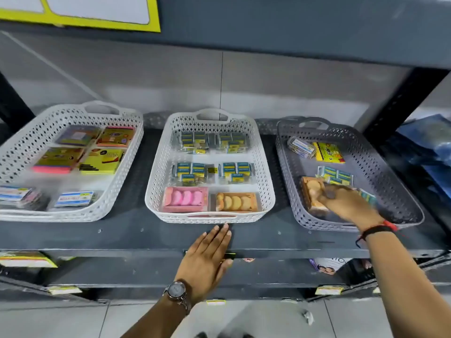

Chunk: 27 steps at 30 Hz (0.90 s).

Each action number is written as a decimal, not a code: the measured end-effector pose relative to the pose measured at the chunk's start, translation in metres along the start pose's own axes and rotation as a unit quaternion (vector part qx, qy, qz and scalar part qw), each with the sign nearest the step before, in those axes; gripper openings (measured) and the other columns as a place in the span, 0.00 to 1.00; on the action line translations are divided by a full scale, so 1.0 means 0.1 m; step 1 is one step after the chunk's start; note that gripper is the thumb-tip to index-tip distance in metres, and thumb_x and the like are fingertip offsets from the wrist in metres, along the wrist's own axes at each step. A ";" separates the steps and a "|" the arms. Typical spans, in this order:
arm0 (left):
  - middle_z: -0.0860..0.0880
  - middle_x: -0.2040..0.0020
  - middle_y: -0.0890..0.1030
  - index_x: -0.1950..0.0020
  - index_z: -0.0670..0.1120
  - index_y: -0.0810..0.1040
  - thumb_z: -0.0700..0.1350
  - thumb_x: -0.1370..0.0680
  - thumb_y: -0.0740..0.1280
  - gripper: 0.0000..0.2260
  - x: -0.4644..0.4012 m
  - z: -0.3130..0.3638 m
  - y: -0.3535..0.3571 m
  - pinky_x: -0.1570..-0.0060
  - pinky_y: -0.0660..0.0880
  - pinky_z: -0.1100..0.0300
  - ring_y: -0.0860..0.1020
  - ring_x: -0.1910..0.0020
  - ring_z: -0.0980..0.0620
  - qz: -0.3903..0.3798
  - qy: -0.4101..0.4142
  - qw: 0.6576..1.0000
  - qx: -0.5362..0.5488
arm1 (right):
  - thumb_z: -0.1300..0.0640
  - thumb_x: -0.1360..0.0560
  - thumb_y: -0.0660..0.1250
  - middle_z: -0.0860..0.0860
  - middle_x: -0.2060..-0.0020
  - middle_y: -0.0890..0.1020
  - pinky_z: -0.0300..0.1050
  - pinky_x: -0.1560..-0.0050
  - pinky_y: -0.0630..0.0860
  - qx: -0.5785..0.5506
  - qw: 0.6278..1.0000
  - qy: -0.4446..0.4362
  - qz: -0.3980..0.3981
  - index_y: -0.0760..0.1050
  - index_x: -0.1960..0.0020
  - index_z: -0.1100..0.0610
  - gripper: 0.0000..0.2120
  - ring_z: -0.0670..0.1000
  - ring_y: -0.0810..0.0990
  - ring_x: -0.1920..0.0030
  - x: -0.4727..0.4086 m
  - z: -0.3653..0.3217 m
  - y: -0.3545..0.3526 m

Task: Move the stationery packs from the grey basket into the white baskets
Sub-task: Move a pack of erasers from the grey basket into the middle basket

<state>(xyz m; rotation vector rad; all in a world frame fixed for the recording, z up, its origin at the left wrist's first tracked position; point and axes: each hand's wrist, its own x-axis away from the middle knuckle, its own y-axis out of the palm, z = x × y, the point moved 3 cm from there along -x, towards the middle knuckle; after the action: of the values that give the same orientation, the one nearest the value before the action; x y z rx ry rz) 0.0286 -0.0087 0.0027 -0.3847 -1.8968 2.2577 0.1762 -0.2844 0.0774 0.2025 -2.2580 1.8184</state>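
The grey basket [400, 191] stands at the right of the dark shelf. In it lie a clear eraser pack [301, 147], a yellow pack [328, 152], a blue-and-yellow pack [335, 176] and an orange pack [312, 193]. My right hand [346, 203] is inside this basket, fingers closed on the orange pack, which is tilted up. The middle white basket [156, 186] holds rows of blue packs, a pink pack [185, 198] and an orange pack [236, 202]. The left white basket [124, 167] holds yellow and pink pads. My left hand [207, 257] rests flat on the shelf edge, empty.
The shelf front edge [97, 242] runs below the baskets, with price labels on a lower rail. A black upright post [400, 98] stands behind the grey basket. Blue bags [429, 147] lie at the far right. More goods sit on the shelf below.
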 end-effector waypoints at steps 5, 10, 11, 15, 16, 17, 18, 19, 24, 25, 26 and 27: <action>0.45 0.38 0.78 0.39 0.41 0.77 0.53 0.19 0.39 0.31 0.01 -0.02 0.03 0.33 0.50 0.59 0.77 0.40 0.46 -0.005 -0.009 1.000 0.011 | 0.38 0.30 0.64 0.61 0.37 0.75 0.54 0.39 0.73 0.000 0.998 0.034 -0.057 0.62 0.33 0.60 0.35 0.60 0.74 0.39 -0.10 -0.10 0.08; 0.46 0.38 0.78 0.39 0.42 0.77 0.53 0.19 0.39 0.30 0.02 -0.03 0.07 0.33 0.51 0.59 0.76 0.39 0.48 -0.004 -0.010 1.000 0.005 | 0.50 0.31 0.69 0.62 0.44 0.78 0.51 0.47 0.75 0.001 0.998 0.065 -0.002 0.65 0.38 0.64 0.28 0.61 0.77 0.44 -0.17 -0.17 0.08; 0.46 0.37 0.78 0.38 0.42 0.77 0.53 0.19 0.39 0.30 0.02 -0.03 0.07 0.33 0.50 0.60 0.75 0.38 0.48 -0.006 -0.010 1.000 0.006 | 0.51 0.32 0.70 0.63 0.46 0.79 0.51 0.48 0.76 -0.014 0.998 0.066 0.005 0.68 0.42 0.64 0.25 0.61 0.78 0.46 -0.17 -0.18 0.07; 0.46 0.37 0.77 0.38 0.42 0.76 0.53 0.19 0.39 0.30 0.02 -0.04 0.08 0.32 0.50 0.59 0.77 0.40 0.47 -0.011 -0.014 1.000 -0.004 | 0.51 0.33 0.71 0.64 0.51 0.82 0.51 0.50 0.77 -0.054 0.994 0.008 0.098 0.73 0.47 0.62 0.21 0.62 0.80 0.51 -0.06 -0.26 -0.18; 0.46 0.37 0.77 0.38 0.42 0.76 0.53 0.19 0.38 0.30 0.01 -0.04 0.07 0.32 0.49 0.59 0.77 0.40 0.47 -0.006 -0.014 1.000 -0.008 | 0.51 0.33 0.72 0.63 0.50 0.82 0.53 0.48 0.78 -0.072 0.989 -0.025 0.128 0.73 0.44 0.60 0.22 0.61 0.80 0.50 -0.01 -0.30 -0.28; 0.46 0.37 0.77 0.38 0.43 0.76 0.53 0.19 0.38 0.30 0.02 -0.04 0.07 0.32 0.49 0.59 0.77 0.39 0.47 -0.009 -0.015 1.000 -0.013 | 0.53 0.34 0.72 0.61 0.49 0.82 0.54 0.46 0.78 -0.106 0.981 -0.066 0.152 0.71 0.41 0.58 0.24 0.61 0.80 0.49 0.05 -0.37 -0.37; 0.46 0.37 0.77 0.37 0.43 0.76 0.53 0.19 0.38 0.30 0.01 -0.04 0.07 0.32 0.49 0.58 0.76 0.39 0.47 -0.012 -0.014 1.000 -0.014 | 0.55 0.35 0.73 0.59 0.47 0.82 0.52 0.45 0.77 -0.138 0.969 -0.114 0.168 0.71 0.39 0.57 0.26 0.59 0.80 0.48 0.11 -0.45 -0.45; 0.46 0.36 0.77 0.37 0.43 0.75 0.53 0.19 0.38 0.30 0.01 -0.04 0.06 0.32 0.48 0.58 0.76 0.39 0.47 -0.018 -0.013 1.000 -0.015 | 0.57 0.36 0.74 0.57 0.46 0.82 0.49 0.45 0.76 -0.155 0.960 -0.164 0.166 0.70 0.38 0.55 0.28 0.55 0.80 0.49 0.17 -0.55 -0.51; 0.46 0.36 0.76 0.36 0.43 0.75 0.53 0.19 0.37 0.30 0.01 -0.04 0.06 0.32 0.48 0.59 0.76 0.38 0.47 -0.029 -0.010 0.999 -0.020 | 0.57 0.35 0.74 0.53 0.39 0.78 0.47 0.38 0.72 -0.105 0.936 -0.333 0.033 0.68 0.34 0.54 0.31 0.54 0.77 0.41 0.24 -1.16 -0.33; 0.46 0.36 0.76 0.36 0.43 0.75 0.53 0.19 0.37 0.30 0.01 -0.04 0.06 0.32 0.48 0.59 0.76 0.38 0.47 -0.030 -0.010 0.999 -0.020 | 0.56 0.35 0.74 0.53 0.37 0.77 0.48 0.35 0.70 -0.070 0.933 -0.354 0.022 0.68 0.34 0.53 0.31 0.54 0.76 0.39 0.22 -1.26 -0.24; 0.46 0.36 0.76 0.36 0.43 0.75 0.53 0.19 0.37 0.30 0.01 -0.04 0.06 0.32 0.48 0.59 0.76 0.38 0.47 -0.031 -0.010 0.999 -0.019 | 0.55 0.34 0.73 0.52 0.36 0.76 0.50 0.34 0.68 -0.035 0.929 -0.368 0.014 0.68 0.33 0.53 0.31 0.54 0.75 0.38 0.20 -1.34 -0.15; 0.46 0.36 0.76 0.36 0.43 0.75 0.53 0.19 0.37 0.30 0.01 -0.04 0.05 0.32 0.48 0.59 0.76 0.38 0.47 -0.031 -0.012 0.999 -0.018 | 0.54 0.34 0.72 0.51 0.35 0.75 0.51 0.33 0.66 -0.004 0.926 -0.376 0.007 0.67 0.33 0.52 0.31 0.54 0.75 0.37 0.18 -1.40 -0.06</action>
<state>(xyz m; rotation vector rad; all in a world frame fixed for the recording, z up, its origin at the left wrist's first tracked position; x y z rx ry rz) 0.0291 -0.0059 -0.0033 -0.3011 -1.9359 2.2000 0.1742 -0.1490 0.1161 1.0461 -2.7244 1.9588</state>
